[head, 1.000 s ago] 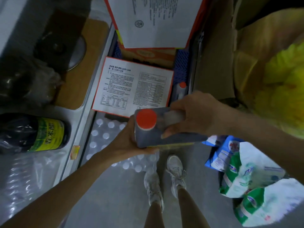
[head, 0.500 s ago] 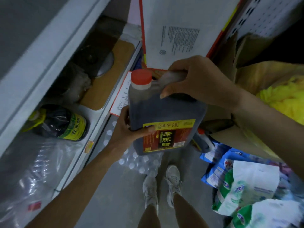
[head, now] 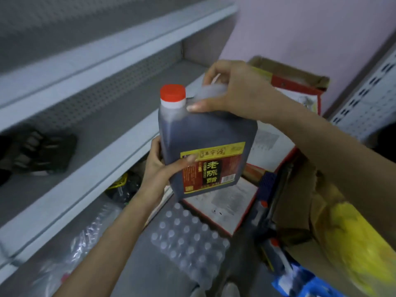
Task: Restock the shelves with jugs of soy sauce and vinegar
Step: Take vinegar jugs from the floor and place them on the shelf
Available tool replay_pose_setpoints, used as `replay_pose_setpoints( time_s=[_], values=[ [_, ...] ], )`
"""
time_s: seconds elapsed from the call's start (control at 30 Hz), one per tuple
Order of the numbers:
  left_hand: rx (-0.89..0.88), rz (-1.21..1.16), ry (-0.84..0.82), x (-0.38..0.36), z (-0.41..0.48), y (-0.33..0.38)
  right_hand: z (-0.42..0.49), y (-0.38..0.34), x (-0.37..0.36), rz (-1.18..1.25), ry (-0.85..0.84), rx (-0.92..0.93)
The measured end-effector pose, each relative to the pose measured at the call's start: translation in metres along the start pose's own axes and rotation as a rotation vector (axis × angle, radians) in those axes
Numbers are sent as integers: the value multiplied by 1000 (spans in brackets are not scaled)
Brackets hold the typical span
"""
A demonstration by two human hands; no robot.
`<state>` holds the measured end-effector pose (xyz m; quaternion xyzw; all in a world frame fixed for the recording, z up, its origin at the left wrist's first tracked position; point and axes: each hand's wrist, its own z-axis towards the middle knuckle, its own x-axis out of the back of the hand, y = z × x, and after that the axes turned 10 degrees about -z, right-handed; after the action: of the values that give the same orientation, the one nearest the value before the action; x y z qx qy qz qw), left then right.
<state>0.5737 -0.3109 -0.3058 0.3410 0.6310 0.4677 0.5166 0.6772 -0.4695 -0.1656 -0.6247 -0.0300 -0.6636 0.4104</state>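
A dark jug with a red cap and a yellow-and-red label hangs upright in the air in front of the grey shelf. My right hand grips its clear handle from above. My left hand holds its lower left corner, thumb across the label. Another dark bottle with a yellow label lies on the lowest shelf, partly hidden behind my left forearm.
A dark object lies on the middle shelf at the left. Red-edged cartons and a shrink-wrapped pack of white-capped bottles stand on the floor below. A brown cardboard box and yellow bags sit at the right.
Both hands have raised the jug from low over the floor and cartons to the height of the middle shelf. The view has tilted upward with it.
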Motion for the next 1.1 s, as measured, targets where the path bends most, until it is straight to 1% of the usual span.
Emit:
replay_pose_setpoints(
  time_s=[0.2,0.37,0.57,0.67,0.77,0.97,1.1],
  values=[
    [-140,-4,101,10,-18,80,26,-70,36,118,24,117],
    [-246,17,145,18,-43,148,42,-135,71,118,33,270],
    [-336,33,250,26,-66,206,53,-195,104,164,40,426],
    [-380,86,310,33,-79,225,56,-217,110,205,9,503],
    [-405,130,349,44,-88,234,59,-230,104,253,-6,526],
    [-287,197,315,94,-85,235,90,-250,59,279,-87,525],
    [-274,215,374,137,-71,233,121,-268,17,288,-136,515]
  ],
)
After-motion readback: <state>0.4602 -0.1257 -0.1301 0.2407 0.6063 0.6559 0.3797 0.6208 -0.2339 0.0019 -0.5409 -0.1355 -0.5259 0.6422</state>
